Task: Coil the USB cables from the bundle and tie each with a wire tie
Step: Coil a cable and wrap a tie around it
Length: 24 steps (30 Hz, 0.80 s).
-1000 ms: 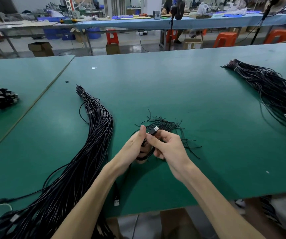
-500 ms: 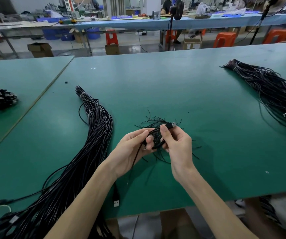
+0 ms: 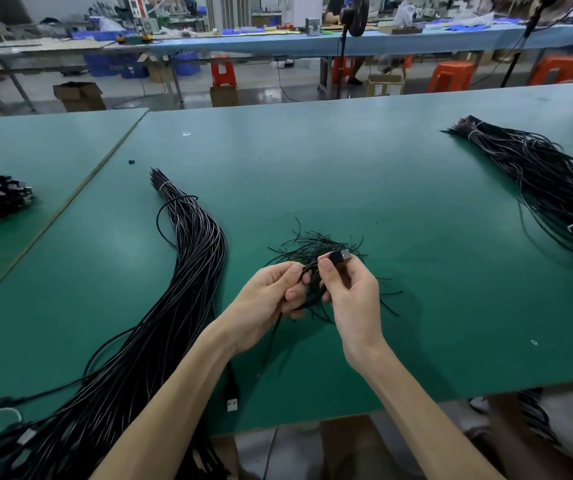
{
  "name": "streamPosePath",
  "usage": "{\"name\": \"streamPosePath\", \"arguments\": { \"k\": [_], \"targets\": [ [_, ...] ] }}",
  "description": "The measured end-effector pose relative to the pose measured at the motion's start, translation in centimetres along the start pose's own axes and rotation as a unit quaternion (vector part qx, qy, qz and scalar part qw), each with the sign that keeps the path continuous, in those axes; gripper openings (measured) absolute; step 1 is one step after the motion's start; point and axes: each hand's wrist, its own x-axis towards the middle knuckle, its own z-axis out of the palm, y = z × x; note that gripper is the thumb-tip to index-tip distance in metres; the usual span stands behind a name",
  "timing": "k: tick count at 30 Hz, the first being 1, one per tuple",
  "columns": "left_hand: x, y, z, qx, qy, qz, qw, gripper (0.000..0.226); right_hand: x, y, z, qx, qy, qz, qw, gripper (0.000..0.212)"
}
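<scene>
Head view: coiling step, mid-wind. My left hand is pinching the small loops of one USB cable just above the green table. My right hand is gripping its plug between thumb and fingers. The bundle is lying to my left, and the wire ties just beyond my hands. Next, I judge: finishing the wind, then picking one tie without loosening the loops.

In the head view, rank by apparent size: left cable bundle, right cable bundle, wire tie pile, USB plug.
1. left cable bundle, though it runs nearest the camera
2. right cable bundle, cut off by the frame edge, so unsure
3. wire tie pile
4. USB plug
</scene>
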Motion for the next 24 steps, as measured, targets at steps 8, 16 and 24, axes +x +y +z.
{"name": "streamPosePath", "arguments": {
  "k": [8, 16, 24],
  "targets": [
    [0.0, 0.6, -0.4, 0.063, 0.13, 0.028, 0.989, 0.03, 1.2, -0.7, -0.8, -0.077, -0.054, -0.013, 0.996, 0.009],
    [0.2, 0.2, -0.5, 0.151, 0.197, 0.04, 0.968, 0.034, 1.0, 0.6, -2.2, -0.453, -0.099, -0.067, 0.884, 0.028],
    [0.3, 0.2, -0.6, 0.151, 0.188, 0.026, 0.97, 0.034, 1.0, 0.7, -1.5, -0.503, -0.09, -0.071, 0.856, 0.024]
  ]
}}
